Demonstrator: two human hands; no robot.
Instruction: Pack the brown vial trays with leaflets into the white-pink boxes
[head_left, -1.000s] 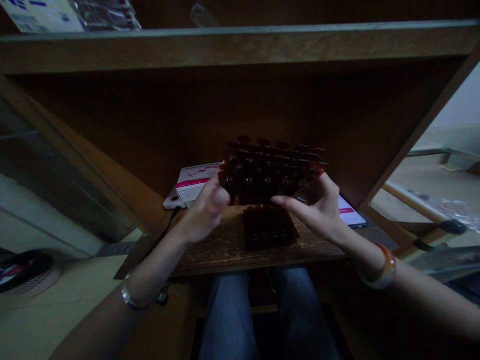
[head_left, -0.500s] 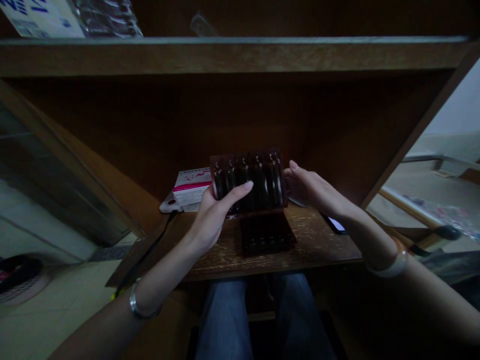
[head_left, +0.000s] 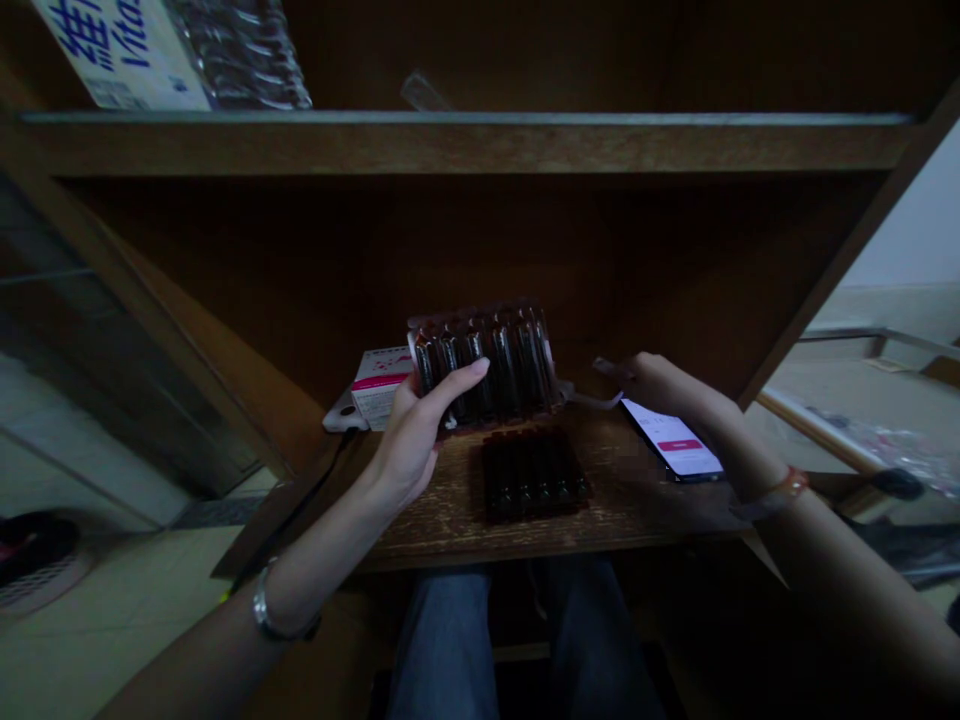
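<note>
My left hand (head_left: 412, 425) is closed on a clear plastic tray of dark vials (head_left: 487, 365), its thumb across the front. The tray is tilted up above the tabletop, with several slim brown vials in a row. To its right, my right hand (head_left: 656, 385) has its fingers pinched on a thin translucent strip (head_left: 596, 400), which stretches toward the tray's lower right corner. Blur hides whether the strip is still joined there. Below, a second dark tray of vials (head_left: 534, 475) lies flat on the wood.
A phone (head_left: 675, 440) with a lit screen lies beneath my right hand. A white and pink box (head_left: 375, 385) stands behind my left hand, beside a white device (head_left: 343, 412) with a black cable. Overhead runs a wooden shelf edge (head_left: 480, 148). The worn tabletop (head_left: 450, 525) ends near my knees.
My right hand has moved right, away from the tray's edge, with a translucent strip now showing between them. The held tray has shifted slightly left, and more of the phone shows.
</note>
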